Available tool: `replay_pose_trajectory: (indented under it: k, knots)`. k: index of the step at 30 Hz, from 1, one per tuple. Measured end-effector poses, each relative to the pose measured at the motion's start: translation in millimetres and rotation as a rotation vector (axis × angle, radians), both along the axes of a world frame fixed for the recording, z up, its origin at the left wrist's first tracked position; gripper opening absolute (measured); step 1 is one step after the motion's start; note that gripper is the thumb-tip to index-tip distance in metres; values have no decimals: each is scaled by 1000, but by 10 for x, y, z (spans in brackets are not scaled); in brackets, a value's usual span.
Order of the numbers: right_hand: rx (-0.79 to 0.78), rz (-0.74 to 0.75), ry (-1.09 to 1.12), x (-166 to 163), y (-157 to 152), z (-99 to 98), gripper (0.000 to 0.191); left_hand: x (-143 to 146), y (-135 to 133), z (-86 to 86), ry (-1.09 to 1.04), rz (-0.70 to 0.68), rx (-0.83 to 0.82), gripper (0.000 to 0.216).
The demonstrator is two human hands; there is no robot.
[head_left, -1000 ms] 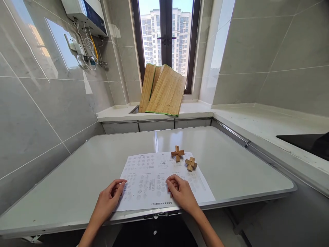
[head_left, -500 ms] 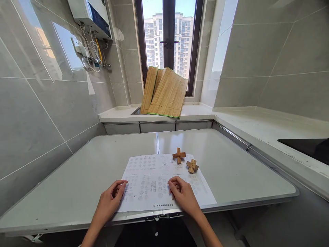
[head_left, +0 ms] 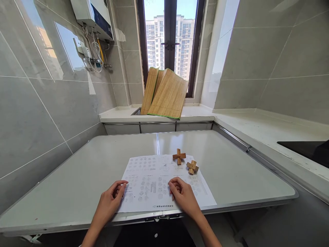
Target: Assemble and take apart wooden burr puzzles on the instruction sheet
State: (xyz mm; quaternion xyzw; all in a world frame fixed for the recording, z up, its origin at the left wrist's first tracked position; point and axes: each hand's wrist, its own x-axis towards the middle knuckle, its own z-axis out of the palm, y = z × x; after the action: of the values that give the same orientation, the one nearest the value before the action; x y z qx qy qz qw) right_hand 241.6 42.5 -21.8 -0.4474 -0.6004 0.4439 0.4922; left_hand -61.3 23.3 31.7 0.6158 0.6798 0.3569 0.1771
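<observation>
A white printed sheet (head_left: 150,200) covered in rows of small diagrams lies flat near the front edge of the table. On its left edge rests my left hand (head_left: 110,200), loosely curled, thumb and forefinger apart and nothing held. My right hand (head_left: 183,196) rests over the sheet's right part, fingers bent in a relaxed way, also without any object. Beyond it, two cross-shaped wooden interlocking puzzles sit at the sheet's upper right: a darker brown puzzle (head_left: 179,156) farther back and a lighter, chunkier puzzle (head_left: 192,167) closer to my right hand.
The pale folding table (head_left: 77,178) has a seam down its middle and a latch (head_left: 156,218) at the front edge. Behind it, a bamboo mat (head_left: 168,96) leans on the white counter (head_left: 197,111) before the window. A water heater (head_left: 94,19) hangs at upper left.
The camera view has shifted very slightly. Both hands, the sheet and the two puzzles have stayed in place.
</observation>
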Motion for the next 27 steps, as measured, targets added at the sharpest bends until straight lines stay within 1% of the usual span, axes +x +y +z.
replay_pose_trajectory:
  k: [10,20,27]
  knots:
    - [-22,-4,0,4,6,8,56,-12,-3,-3,0,-2,11,58]
    - [-9,-6,16,-1,-9,9,49,-26,3,-28,3,-4,0,61]
    - [-17,-4,30,-4,13,-41,50,-34,11,-41,-1,10,-29,63]
